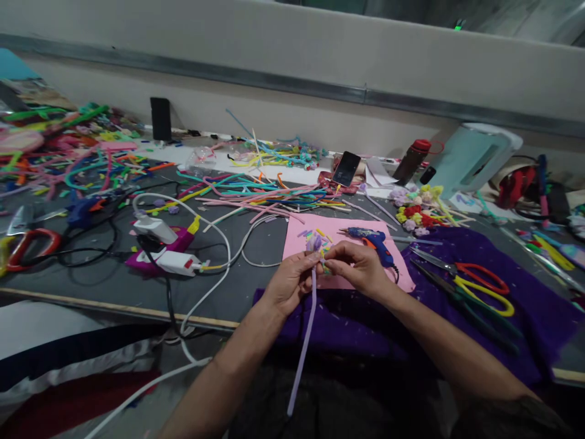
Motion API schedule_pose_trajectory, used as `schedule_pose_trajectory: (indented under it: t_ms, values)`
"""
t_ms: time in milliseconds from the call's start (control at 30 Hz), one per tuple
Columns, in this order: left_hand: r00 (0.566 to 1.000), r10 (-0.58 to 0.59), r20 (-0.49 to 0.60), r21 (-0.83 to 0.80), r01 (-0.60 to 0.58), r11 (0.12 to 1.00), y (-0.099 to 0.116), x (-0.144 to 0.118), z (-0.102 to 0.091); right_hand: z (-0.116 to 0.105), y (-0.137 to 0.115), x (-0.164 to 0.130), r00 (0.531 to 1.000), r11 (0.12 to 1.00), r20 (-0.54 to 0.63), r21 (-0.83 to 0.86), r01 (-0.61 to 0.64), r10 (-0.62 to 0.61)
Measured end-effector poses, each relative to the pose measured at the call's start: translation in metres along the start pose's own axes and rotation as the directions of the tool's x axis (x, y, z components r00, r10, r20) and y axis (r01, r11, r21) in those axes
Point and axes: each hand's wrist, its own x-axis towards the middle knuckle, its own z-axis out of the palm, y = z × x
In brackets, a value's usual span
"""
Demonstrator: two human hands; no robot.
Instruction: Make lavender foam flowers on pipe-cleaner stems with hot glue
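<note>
A lilac pipe cleaner is pinched between the closed fingers of the left hand, just below its curled, flower-like top end, which stands a little above the fingertips. The rest of the stem is left hanging straight down from that hand, past the table edge and toward the lap. The right hand is brought in from the other side, its fingertips closed on the same stem just beside the curled head, so that the two hands almost meet around it.

Under both hands a pink sheet is spread on the grey table, strewn with small coloured offcuts. Just beyond the right hand, a blue glue gun is laid on that sheet. Toward the person, a purple cloth is draped over the table edge, and on it, well to the right of the hands, scissors with red and yellow handles are rested. Farther back, a loose heap of coloured pipe cleaners is scattered across the table, with a black phone propped behind it. To the left, a white and magenta glue gun is seen among cables.
</note>
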Motion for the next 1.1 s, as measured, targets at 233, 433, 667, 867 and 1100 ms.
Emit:
schedule_pose_trajectory:
  t_ms: [233, 433, 667, 867, 1100]
  values:
    - [1.0, 0.001, 0.016, 0.138, -0.003, 0.99, 0.0, 0.0, 0.002, -0.008, 0.002, 0.0, 1.0, 0.999, -0.007, -0.048, 0.02, -0.021]
    - [0.999, -0.012, 0.03, 0.18, 0.006, 0.984, 0.0, 0.0, 0.003, -0.013, 0.0, 0.001, 0.993, 0.983, 0.04, -0.147, 0.112, -0.107]
    - [1.0, -0.025, -0.012, 0.209, 0.027, 0.978, 0.002, -0.001, 0.005, -0.028, -0.002, 0.004, 0.996, 0.977, -0.011, -0.195, 0.083, -0.087]
    - [0.999, -0.017, -0.029, 0.165, 0.021, 0.986, 0.004, -0.002, 0.002, -0.101, 0.022, -0.009, 0.898, 0.734, -0.404, -0.556, -0.39, 0.172]
    - [1.0, -0.007, -0.018, 0.263, 0.012, 0.965, 0.002, -0.004, 0.004, -0.102, 0.051, -0.013, 0.803, 0.522, -0.328, -0.627, -0.579, 0.497]
